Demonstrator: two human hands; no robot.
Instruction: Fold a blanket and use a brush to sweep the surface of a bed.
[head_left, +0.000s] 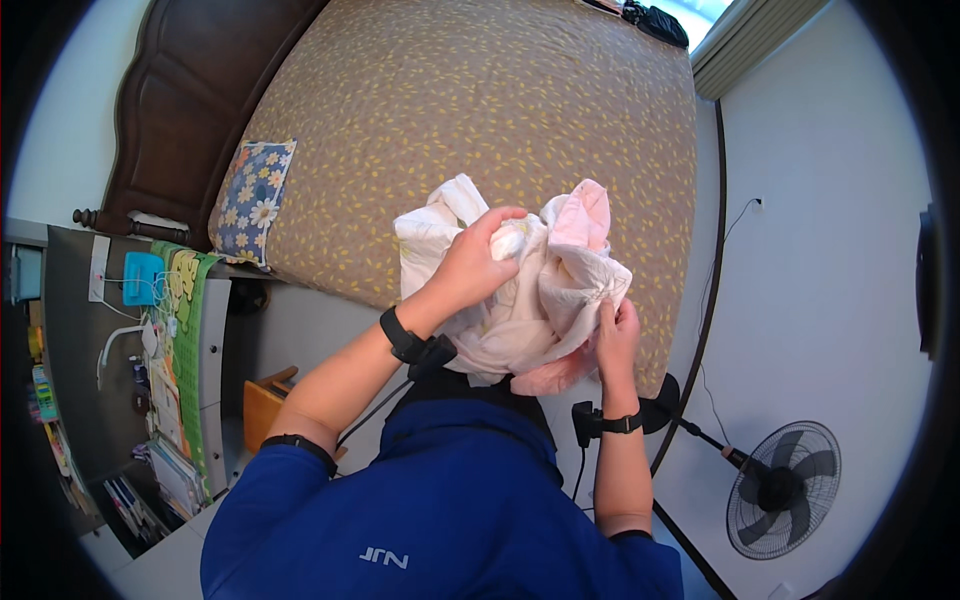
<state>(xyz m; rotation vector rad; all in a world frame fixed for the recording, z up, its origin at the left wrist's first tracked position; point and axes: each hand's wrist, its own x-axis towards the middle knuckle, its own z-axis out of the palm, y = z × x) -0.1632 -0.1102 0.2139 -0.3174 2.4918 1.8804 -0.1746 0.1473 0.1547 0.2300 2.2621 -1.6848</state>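
Observation:
A crumpled white and pink piece of soft fabric (515, 330), perhaps a garment, is held up in front of me at the near edge of the bed. My left hand (470, 262) grips a bunched white part of it between thumb and fingers. Lower and to the right, my right hand (617, 338) pinches the fabric's right edge. Pink shows at a raised flap on top and along the bottom. Folds hide the fabric's full shape, so I cannot tell exactly what kind it is.
The bed (430, 110) has a brown cover with yellow leaves, a dark wooden headboard (185, 100) and a flowered blue pillow (257, 200). A standing fan (780, 490) is at the right. Left are a cluttered desk (75, 330) and a wooden stool (262, 410).

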